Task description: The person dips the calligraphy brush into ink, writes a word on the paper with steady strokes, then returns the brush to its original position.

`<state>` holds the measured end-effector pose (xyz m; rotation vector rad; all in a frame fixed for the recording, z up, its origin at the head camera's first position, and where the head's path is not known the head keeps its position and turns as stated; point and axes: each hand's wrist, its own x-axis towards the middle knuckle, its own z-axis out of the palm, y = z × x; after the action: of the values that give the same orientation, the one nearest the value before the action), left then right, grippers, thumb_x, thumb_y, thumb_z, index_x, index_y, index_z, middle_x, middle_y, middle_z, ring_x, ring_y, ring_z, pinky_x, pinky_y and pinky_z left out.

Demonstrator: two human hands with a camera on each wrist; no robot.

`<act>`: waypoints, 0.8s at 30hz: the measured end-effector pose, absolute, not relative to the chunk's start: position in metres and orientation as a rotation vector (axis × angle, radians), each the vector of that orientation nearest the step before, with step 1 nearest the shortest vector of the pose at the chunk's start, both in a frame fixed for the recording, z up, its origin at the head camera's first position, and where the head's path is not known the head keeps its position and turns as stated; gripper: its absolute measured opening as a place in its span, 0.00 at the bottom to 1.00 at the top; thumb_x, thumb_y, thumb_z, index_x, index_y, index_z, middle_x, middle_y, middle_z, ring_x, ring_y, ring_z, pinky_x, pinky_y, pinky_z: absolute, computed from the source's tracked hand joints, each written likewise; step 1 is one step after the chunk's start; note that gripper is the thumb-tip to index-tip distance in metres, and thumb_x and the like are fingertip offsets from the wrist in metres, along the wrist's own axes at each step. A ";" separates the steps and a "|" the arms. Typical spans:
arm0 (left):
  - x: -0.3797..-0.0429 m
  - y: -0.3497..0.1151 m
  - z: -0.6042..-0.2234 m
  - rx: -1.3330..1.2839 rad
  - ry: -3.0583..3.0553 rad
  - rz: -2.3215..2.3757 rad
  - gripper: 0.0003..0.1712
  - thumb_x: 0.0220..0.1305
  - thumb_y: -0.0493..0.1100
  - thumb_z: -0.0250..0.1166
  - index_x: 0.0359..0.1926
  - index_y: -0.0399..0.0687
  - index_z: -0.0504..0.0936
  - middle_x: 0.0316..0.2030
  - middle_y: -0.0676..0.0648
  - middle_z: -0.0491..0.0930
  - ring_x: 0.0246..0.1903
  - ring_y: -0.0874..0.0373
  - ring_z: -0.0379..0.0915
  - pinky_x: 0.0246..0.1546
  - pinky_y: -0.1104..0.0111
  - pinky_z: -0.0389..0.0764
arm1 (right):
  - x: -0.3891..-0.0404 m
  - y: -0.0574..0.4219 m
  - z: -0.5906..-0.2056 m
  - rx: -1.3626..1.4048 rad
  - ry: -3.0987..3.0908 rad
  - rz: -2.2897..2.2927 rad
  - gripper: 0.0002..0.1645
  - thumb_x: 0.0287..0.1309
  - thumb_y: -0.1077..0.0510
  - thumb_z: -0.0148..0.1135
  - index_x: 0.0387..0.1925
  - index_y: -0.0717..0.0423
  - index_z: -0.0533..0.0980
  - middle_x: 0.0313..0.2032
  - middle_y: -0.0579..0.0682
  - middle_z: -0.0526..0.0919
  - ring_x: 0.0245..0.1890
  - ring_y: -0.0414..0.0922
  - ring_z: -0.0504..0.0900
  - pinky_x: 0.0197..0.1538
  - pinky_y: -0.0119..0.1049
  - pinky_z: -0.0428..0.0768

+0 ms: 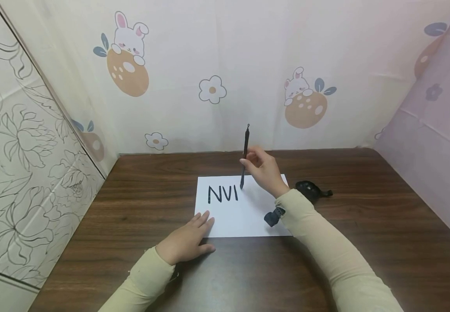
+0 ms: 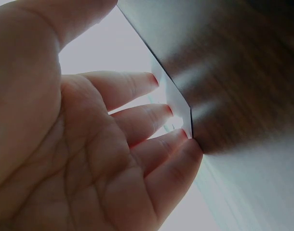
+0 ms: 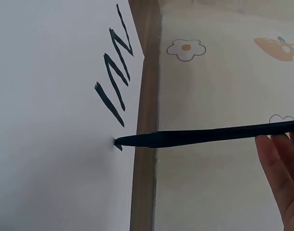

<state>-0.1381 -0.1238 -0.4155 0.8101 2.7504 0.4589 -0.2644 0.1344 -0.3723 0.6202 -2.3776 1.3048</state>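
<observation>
A white sheet of paper (image 1: 248, 216) lies on the table with the black strokes "NVI" (image 1: 223, 194) brushed on its upper left. My right hand (image 1: 263, 169) pinches a dark writing brush (image 1: 246, 149), held nearly upright. In the right wrist view the tip of the brush (image 3: 156, 139) touches the paper beside the last stroke, on a small black mark. My left hand (image 1: 187, 240) rests with fingers spread on the paper's lower left corner. The left wrist view shows the palm of the left hand (image 2: 79, 144) and its fingertips at the paper's edge.
A black ink dish (image 1: 307, 189) with a short handle stands on the brown wooden table (image 1: 131, 216), right of the paper, close to my right forearm. Behind the table hangs a curtain (image 1: 248, 43) with rabbits and flowers. A flower-patterned panel (image 1: 22, 143) stands at the left.
</observation>
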 end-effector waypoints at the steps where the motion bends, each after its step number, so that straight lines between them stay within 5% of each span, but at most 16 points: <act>1: -0.138 -0.124 -0.416 0.809 2.751 0.458 0.42 0.63 0.54 0.66 0.71 0.38 0.63 0.74 0.36 0.56 0.73 0.37 0.51 0.71 0.48 0.61 | -0.264 0.134 -0.372 0.624 -2.379 1.311 0.15 0.64 0.58 0.63 0.51 0.53 0.74 0.38 0.52 0.81 0.35 0.45 0.82 0.39 0.33 0.84; 24: -0.138 -0.124 -0.415 0.785 2.742 0.454 0.42 0.64 0.54 0.65 0.72 0.38 0.62 0.74 0.37 0.56 0.74 0.38 0.50 0.71 0.49 0.61 | -0.256 0.134 -0.368 0.674 -2.400 1.400 0.15 0.62 0.58 0.65 0.50 0.54 0.75 0.36 0.54 0.82 0.32 0.47 0.82 0.35 0.29 0.84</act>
<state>-0.1385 -0.1237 -0.4150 0.7851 2.7417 0.4536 -0.2564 0.1340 -0.3683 0.6737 -2.4004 1.4002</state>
